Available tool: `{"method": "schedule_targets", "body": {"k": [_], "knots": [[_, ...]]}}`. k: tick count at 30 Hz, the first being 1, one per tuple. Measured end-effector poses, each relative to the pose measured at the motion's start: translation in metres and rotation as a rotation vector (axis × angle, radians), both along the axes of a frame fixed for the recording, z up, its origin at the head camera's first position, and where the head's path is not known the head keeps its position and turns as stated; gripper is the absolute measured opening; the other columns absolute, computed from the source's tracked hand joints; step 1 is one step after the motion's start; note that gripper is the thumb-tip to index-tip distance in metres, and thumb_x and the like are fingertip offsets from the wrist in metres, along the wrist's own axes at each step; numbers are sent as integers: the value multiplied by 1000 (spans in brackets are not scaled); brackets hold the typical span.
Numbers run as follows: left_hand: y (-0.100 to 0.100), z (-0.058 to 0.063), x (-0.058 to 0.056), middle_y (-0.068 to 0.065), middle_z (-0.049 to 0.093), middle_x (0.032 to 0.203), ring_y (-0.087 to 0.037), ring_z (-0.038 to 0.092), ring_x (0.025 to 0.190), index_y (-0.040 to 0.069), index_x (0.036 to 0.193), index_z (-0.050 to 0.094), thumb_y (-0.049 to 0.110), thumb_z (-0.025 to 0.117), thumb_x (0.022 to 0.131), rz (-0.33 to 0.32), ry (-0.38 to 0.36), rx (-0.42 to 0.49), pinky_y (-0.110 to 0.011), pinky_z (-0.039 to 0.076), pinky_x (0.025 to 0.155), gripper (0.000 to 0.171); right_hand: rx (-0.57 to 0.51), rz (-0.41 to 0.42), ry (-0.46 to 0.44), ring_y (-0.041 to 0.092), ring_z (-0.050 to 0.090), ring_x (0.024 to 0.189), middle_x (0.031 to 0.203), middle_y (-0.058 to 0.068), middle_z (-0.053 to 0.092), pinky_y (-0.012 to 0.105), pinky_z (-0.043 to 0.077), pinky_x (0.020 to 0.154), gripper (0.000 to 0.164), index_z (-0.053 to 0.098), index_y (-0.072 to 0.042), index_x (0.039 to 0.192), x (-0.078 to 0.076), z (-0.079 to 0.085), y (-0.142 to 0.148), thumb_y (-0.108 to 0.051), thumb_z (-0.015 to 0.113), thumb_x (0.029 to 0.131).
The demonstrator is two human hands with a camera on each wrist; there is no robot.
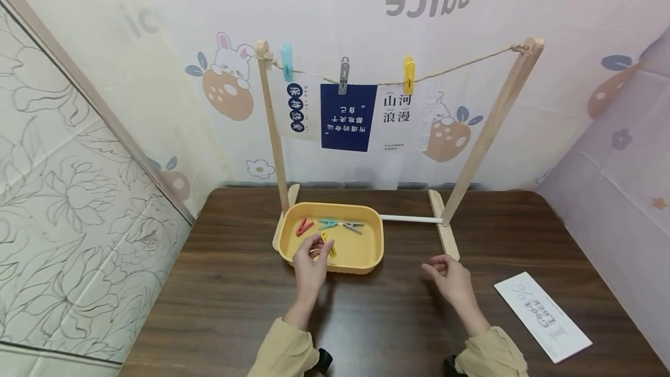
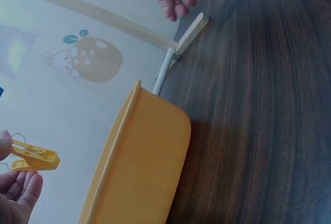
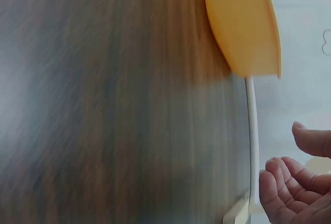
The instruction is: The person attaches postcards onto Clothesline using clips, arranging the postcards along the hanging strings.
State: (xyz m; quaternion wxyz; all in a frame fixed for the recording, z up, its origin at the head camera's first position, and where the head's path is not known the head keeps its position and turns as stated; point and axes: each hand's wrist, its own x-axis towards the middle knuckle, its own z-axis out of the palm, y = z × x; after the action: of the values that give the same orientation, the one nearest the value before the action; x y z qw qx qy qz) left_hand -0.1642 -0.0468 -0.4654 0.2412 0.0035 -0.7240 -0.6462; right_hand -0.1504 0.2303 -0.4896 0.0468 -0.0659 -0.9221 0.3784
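Observation:
My left hand (image 1: 312, 260) pinches a yellow clothespin (image 1: 328, 244) between thumb and fingers, over the front part of a yellow plastic basin (image 1: 374, 243). In the left wrist view that clothespin (image 2: 39, 157) shows near the lower left, above the basin's rim. Inside the basin lie a red clothespin (image 1: 303, 226), a teal clothespin (image 1: 328, 223) and a grey clothespin (image 1: 353, 226). My right hand (image 1: 451, 279) hovers over the table near the rack's right foot, fingers loosely bent and holding nothing. To its right lies a white card (image 1: 543, 316) with grey lettering.
A wooden rack (image 1: 492, 127) with a sagging rope (image 1: 466, 68) stands behind the basin. Teal (image 1: 287, 63), grey (image 1: 344, 75) and yellow (image 1: 409, 74) clothespins hold cards on the rope, including a dark blue card (image 1: 348, 118). A white rod (image 1: 410, 219) runs low between the feet.

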Motion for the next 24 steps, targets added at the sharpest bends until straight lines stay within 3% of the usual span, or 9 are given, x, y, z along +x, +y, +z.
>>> {"method": "schedule_targets", "body": {"k": [7,17,24], "knots": [[-1,22,20,-25,56,80,-27,55,73,-17,91,57,-7,64,76,13,-7,57,-24,50,62,20,121,-32,24,21,56,65,76,11,61,31,43,56,32,58,7,94,21,-5,33,-19,67,78],[1,23,31,-22,56,81,-24,55,74,-17,91,57,-7,62,78,25,-41,91,-24,50,63,17,231,-25,40,17,54,59,73,13,61,29,42,51,38,57,11,89,48,-11,81,-19,72,73],[0,26,36,-22,56,83,-24,54,76,-17,93,57,-6,61,79,8,-47,110,-26,50,63,19,288,-44,15,32,59,65,79,25,59,42,45,55,45,54,15,92,56,-5,110,-21,72,72]]}}
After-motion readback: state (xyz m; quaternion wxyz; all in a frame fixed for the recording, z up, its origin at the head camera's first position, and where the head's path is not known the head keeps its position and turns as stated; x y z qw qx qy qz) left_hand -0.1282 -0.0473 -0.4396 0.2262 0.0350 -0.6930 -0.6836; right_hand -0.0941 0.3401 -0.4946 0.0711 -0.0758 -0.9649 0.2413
